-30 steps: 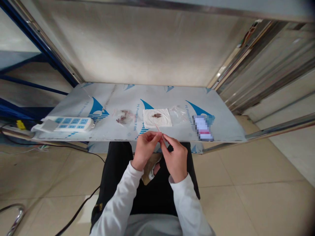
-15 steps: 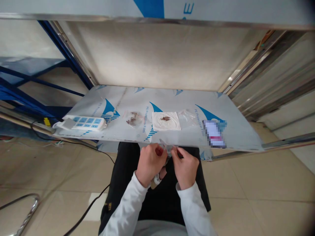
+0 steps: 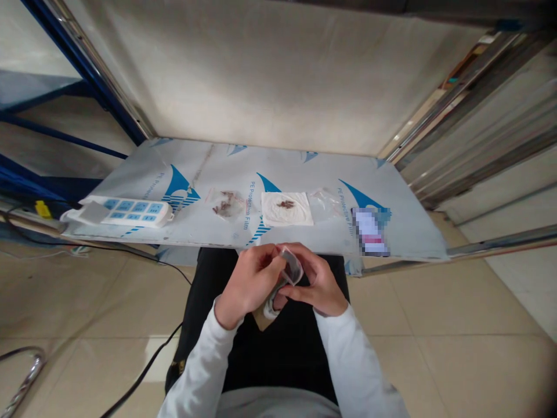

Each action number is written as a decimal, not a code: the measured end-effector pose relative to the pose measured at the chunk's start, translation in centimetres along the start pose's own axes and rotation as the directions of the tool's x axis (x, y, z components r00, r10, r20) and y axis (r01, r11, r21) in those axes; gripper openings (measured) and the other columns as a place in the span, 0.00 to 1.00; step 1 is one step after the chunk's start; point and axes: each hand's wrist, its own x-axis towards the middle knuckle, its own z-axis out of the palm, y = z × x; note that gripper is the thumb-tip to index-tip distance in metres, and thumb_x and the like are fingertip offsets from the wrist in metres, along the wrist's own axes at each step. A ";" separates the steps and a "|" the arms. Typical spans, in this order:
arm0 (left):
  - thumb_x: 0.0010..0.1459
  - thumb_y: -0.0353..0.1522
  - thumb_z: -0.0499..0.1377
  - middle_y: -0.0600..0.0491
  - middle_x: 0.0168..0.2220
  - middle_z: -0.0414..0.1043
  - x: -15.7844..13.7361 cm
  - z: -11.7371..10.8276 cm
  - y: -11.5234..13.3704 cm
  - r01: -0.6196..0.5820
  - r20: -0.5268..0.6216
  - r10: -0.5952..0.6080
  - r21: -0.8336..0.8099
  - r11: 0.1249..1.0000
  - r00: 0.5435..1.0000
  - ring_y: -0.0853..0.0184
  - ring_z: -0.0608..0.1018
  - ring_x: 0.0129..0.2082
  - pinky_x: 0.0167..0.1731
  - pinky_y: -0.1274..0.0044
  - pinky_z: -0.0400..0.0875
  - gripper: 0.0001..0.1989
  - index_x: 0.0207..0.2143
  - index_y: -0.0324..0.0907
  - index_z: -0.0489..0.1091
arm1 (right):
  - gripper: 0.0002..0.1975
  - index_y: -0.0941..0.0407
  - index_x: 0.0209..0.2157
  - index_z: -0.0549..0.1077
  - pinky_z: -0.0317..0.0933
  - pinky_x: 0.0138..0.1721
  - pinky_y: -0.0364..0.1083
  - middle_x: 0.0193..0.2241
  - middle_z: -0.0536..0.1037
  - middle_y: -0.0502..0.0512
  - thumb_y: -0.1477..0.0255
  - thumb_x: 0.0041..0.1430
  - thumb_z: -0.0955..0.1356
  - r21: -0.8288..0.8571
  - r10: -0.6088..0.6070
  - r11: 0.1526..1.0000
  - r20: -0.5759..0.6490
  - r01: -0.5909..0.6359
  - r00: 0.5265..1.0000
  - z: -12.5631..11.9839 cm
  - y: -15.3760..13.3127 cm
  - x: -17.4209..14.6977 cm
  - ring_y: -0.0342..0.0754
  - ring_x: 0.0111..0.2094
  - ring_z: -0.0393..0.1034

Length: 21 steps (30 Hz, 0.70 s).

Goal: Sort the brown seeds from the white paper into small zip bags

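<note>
A small clear plastic bag (image 3: 293, 269) is held between my two hands, above my lap and just in front of the shelf edge. My left hand (image 3: 255, 277) pinches its left side with thumb and fingers. My right hand (image 3: 317, 281) curls around its right side, thumb below and fingers above. What the bag contains, if anything, I cannot make out. Beyond my hands, a white paper square (image 3: 272, 216) bears a small heap of brown pieces (image 3: 286, 204). To its left lies another clear bag (image 3: 226, 205) with brown pieces in it; to its right, a crumpled clear bag (image 3: 326, 204).
A white power strip (image 3: 138, 212) lies at the left of the film-covered shelf (image 3: 200, 229). A phone (image 3: 369, 232) with a blurred screen rests at the right front edge. A black cable (image 3: 143, 377) runs over the floor at the left. Blue metal framing (image 3: 100, 87) stands at the left.
My right hand has turned and closed around the small bag, which now shows more fully between both hands. The view has tilted down, and shelf objects sit slightly further left in it.
</note>
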 end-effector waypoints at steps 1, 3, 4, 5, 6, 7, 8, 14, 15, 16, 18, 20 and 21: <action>0.52 0.31 0.51 0.59 0.16 0.61 0.0 0.0 0.1 0.005 -0.028 -0.003 0.045 0.999 1.000 0.74 0.63 0.19 0.21 0.81 0.55 0.12 0.17 0.40 0.62 | 0.26 0.52 0.47 0.70 0.62 0.49 0.51 0.45 0.74 0.56 0.65 0.45 0.76 0.031 0.007 1.000 -0.014 -0.007 1.000 0.0 0.1 0.1 0.54 0.48 0.69; 0.50 0.32 0.54 0.59 0.15 0.59 -0.1 -0.1 0.6 0.021 -0.110 -0.002 0.173 0.985 0.994 0.74 0.62 0.18 0.20 0.81 0.54 0.12 0.16 0.40 0.61 | 0.20 0.52 0.42 0.72 0.64 0.44 0.48 0.40 0.75 0.54 0.67 0.45 0.75 0.056 0.022 0.998 -0.063 -0.018 0.998 0.1 0.3 0.1 0.52 0.42 0.71; 0.49 0.32 0.55 0.59 0.14 0.59 -0.2 -0.1 0.9 0.035 -0.154 0.002 0.234 0.972 0.988 0.74 0.62 0.17 0.20 0.81 0.53 0.12 0.15 0.40 0.61 | 0.18 0.53 0.40 0.73 0.64 0.43 0.47 0.38 0.75 0.53 0.68 0.45 0.75 0.053 0.026 0.998 -0.088 -0.021 0.996 0.2 0.5 0.1 0.50 0.40 0.71; 0.49 0.33 0.56 0.59 0.14 0.59 -0.2 -0.1 1.2 0.048 -0.195 0.008 0.282 0.958 0.981 0.74 0.61 0.17 0.20 0.81 0.52 0.13 0.14 0.40 0.61 | 0.17 0.53 0.38 0.73 0.64 0.42 0.46 0.36 0.76 0.52 0.69 0.45 0.76 0.044 0.028 0.999 -0.110 -0.024 0.994 0.2 0.7 0.1 0.49 0.39 0.71; 0.49 0.35 0.57 0.59 0.14 0.59 -0.2 -0.2 1.4 0.055 -0.228 0.019 0.312 0.948 0.974 0.74 0.61 0.17 0.20 0.80 0.52 0.14 0.14 0.40 0.61 | 0.16 0.53 0.37 0.73 0.64 0.40 0.45 0.35 0.76 0.51 0.69 0.45 0.75 0.032 0.028 0.999 -0.130 -0.024 0.991 0.2 0.8 0.2 0.48 0.37 0.71; 0.50 0.37 0.57 0.59 0.14 0.59 -0.3 -0.4 1.5 0.052 -0.253 0.033 0.324 0.945 0.967 0.74 0.61 0.17 0.20 0.80 0.52 0.16 0.14 0.40 0.61 | 0.15 0.53 0.36 0.74 0.64 0.39 0.45 0.33 0.76 0.51 0.69 0.45 0.75 0.017 0.028 1.000 -0.146 -0.026 0.989 -0.1 1.0 0.4 0.47 0.36 0.71; 0.51 0.38 0.57 0.59 0.14 0.59 -0.3 -0.7 1.2 0.043 -0.274 0.050 0.323 0.946 0.960 0.74 0.61 0.17 0.20 0.80 0.52 0.17 0.14 0.40 0.60 | 0.14 0.54 0.36 0.74 0.64 0.39 0.44 0.32 0.76 0.51 0.69 0.46 0.75 -0.004 0.026 1.000 -0.156 -0.027 0.987 -0.5 1.2 0.8 0.47 0.35 0.71; 0.61 0.42 0.48 0.55 0.17 0.64 -1.3 -2.1 -7.8 0.177 -0.443 0.040 0.437 0.882 0.896 0.70 0.67 0.20 0.25 0.78 0.60 0.21 0.19 0.41 0.63 | 0.21 0.57 0.38 0.74 0.64 0.35 0.44 0.28 0.76 0.51 0.58 0.46 0.74 -0.510 0.006 0.858 -0.124 -0.069 0.992 -6.8 2.3 7.8 0.46 0.30 0.70; 0.60 0.42 0.49 0.52 0.22 0.70 -1.5 -2.0 -9.9 0.226 -0.451 0.031 0.505 0.833 0.892 0.67 0.72 0.25 0.30 0.77 0.63 0.19 0.22 0.41 0.67 | 0.22 0.57 0.39 0.74 0.63 0.33 0.43 0.28 0.76 0.51 0.56 0.46 0.73 -0.649 0.032 0.757 -0.077 -0.074 0.997 -8.0 2.5 9.5 0.45 0.28 0.69; 0.59 0.41 0.50 0.49 0.30 0.74 -1.6 -1.9 -11.8 0.254 -0.440 0.033 0.576 0.777 0.897 0.62 0.74 0.34 0.37 0.73 0.65 0.16 0.28 0.41 0.71 | 0.23 0.57 0.40 0.74 0.62 0.32 0.43 0.29 0.77 0.51 0.55 0.48 0.72 -0.785 0.074 0.616 -0.016 -0.058 0.997 -9.1 2.7 11.2 0.45 0.28 0.70; 0.53 0.42 0.55 0.42 0.50 0.70 -1.6 -1.6 -14.7 0.393 -0.501 -0.021 0.650 0.650 0.865 0.51 0.69 0.51 0.48 0.63 0.63 0.22 0.47 0.39 0.68 | 0.23 0.54 0.42 0.74 0.62 0.34 0.43 0.34 0.78 0.52 0.53 0.51 0.69 -0.963 0.215 0.266 0.093 0.033 0.972 -10.5 3.2 14.4 0.46 0.33 0.72; 0.47 0.47 0.58 0.38 0.62 0.53 -1.1 -1.6 -16.0 0.549 -0.559 -0.180 0.611 0.570 0.809 0.43 0.61 0.58 0.50 0.55 0.59 0.42 0.61 0.38 0.53 | 0.23 0.53 0.43 0.74 0.61 0.37 0.44 0.39 0.78 0.55 0.53 0.51 0.69 -0.991 0.344 0.001 0.127 0.135 0.930 -11.1 3.7 17.0 0.49 0.39 0.72; 0.45 0.50 0.59 0.36 0.65 0.47 -0.6 -1.7 -16.3 0.610 -0.564 -0.277 0.572 0.549 0.778 0.40 0.60 0.59 0.49 0.54 0.60 0.49 0.64 0.38 0.46 | 0.23 0.53 0.43 0.74 0.61 0.38 0.45 0.41 0.78 0.57 0.54 0.50 0.70 -0.983 0.385 -0.075 0.127 0.168 0.914 -11.0 3.9 18.0 0.51 0.41 0.72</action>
